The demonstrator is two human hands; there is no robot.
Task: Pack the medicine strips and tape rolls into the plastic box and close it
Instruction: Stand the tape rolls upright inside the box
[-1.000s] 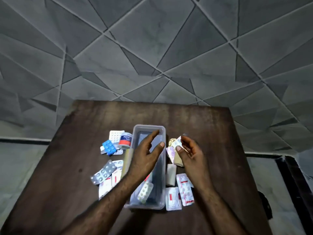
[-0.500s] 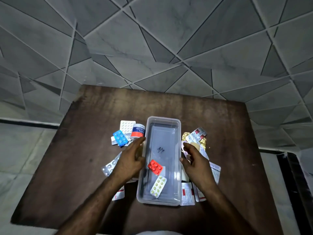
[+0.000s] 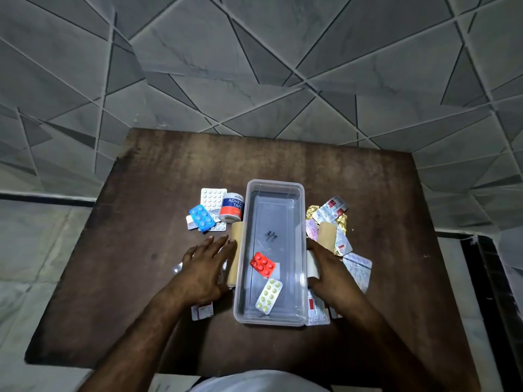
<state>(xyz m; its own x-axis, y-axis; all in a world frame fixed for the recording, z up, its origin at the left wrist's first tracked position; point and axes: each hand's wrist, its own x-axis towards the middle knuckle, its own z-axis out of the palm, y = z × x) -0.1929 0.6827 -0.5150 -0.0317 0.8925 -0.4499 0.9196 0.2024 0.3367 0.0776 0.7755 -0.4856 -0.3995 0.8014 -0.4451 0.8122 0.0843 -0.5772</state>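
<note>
A clear plastic box [image 3: 273, 185] stands open at the table's middle. Inside lie a red strip [image 3: 262, 264] and a yellow-green strip [image 3: 268, 296]. My left hand [image 3: 202, 271] lies flat, fingers apart, on strips left of the box, beside a tan roll [image 3: 235, 256] along the box wall. My right hand [image 3: 329, 274] rests palm-down on a white roll [image 3: 312, 264] against the right wall; its grip is hidden. A blue strip [image 3: 201, 217], white strip [image 3: 212, 197] and adhesive tape roll [image 3: 232, 207] lie far left. Another tan roll [image 3: 327, 236] and silver strips [image 3: 358, 271] lie right.
The dark wooden table [image 3: 141, 278] stands against a grey tiled wall [image 3: 254, 66]. A gold foil strip [image 3: 311, 212] and more silver strips [image 3: 331, 207] are heaped at the box's far right. More strips [image 3: 317, 309] lie under my right wrist. No lid is visible.
My left hand slid from the box's left rim outward onto the strips on the table. My right hand settled lower against the white roll. The view dropped slightly.
</note>
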